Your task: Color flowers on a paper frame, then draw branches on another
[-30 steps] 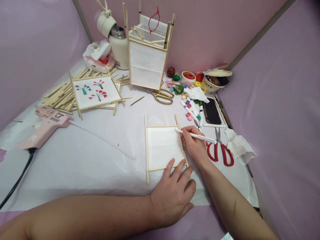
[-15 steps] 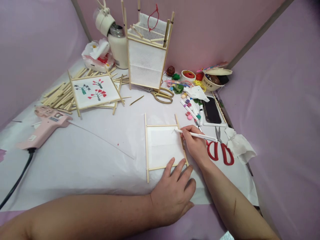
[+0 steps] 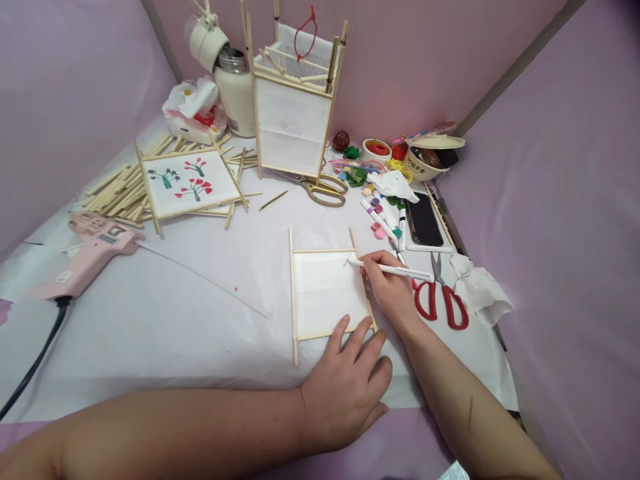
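In front of me lies a small wooden-stick frame (image 3: 294, 300) with a white panel (image 3: 325, 287) stretched inside it. My right hand (image 3: 393, 287) grips a white pen (image 3: 403, 271), its tip at the panel's upper right corner, where a small dark mark shows. Fingers spread, my left hand (image 3: 350, 387) rests its fingertips on the frame's lower right edge and holds nothing. A pair of red-handled scissors (image 3: 454, 307) lies just right of my right hand. Farther left, a similar framed panel with painted red flowers (image 3: 193, 183) lies on a pile of wooden sticks (image 3: 120, 183).
A stick-and-panel lantern (image 3: 293, 127) stands at the back beside a cream bottle (image 3: 235, 93). Gold-handled scissors (image 3: 327, 191) lie at its foot. At left sits a pink glue gun (image 3: 95, 253) with a cord. Markers (image 3: 377, 220), a phone (image 3: 424, 220) and a bowl (image 3: 425, 165) crowd the right.
The pen tip has shifted very slightly at the panel's upper right corner, and the dark mark there looks a little clearer. My left hand stays in place.
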`<state>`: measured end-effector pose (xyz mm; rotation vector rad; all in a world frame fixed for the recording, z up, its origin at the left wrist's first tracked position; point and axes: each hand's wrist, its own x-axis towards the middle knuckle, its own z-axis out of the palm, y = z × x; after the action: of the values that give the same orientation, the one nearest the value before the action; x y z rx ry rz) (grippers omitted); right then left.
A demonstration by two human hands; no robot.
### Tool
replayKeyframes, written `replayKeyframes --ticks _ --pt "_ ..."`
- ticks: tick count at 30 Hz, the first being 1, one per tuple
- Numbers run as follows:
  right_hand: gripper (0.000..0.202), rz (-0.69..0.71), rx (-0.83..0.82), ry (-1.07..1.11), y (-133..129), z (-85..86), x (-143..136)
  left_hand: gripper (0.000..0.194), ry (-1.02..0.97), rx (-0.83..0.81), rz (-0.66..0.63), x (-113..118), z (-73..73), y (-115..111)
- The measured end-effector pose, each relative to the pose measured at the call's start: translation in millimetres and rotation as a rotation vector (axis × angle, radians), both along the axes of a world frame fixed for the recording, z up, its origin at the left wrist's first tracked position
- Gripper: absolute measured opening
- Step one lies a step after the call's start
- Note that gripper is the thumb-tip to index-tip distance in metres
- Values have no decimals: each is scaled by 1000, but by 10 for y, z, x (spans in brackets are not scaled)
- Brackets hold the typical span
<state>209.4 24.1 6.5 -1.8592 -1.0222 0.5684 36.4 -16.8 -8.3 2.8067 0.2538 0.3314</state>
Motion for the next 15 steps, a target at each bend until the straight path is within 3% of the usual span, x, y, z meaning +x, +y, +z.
replayKeyframes --ticks 15 --pt "18 71 -40 41 -15 16 -6 50 8 0 6 16 0 5"
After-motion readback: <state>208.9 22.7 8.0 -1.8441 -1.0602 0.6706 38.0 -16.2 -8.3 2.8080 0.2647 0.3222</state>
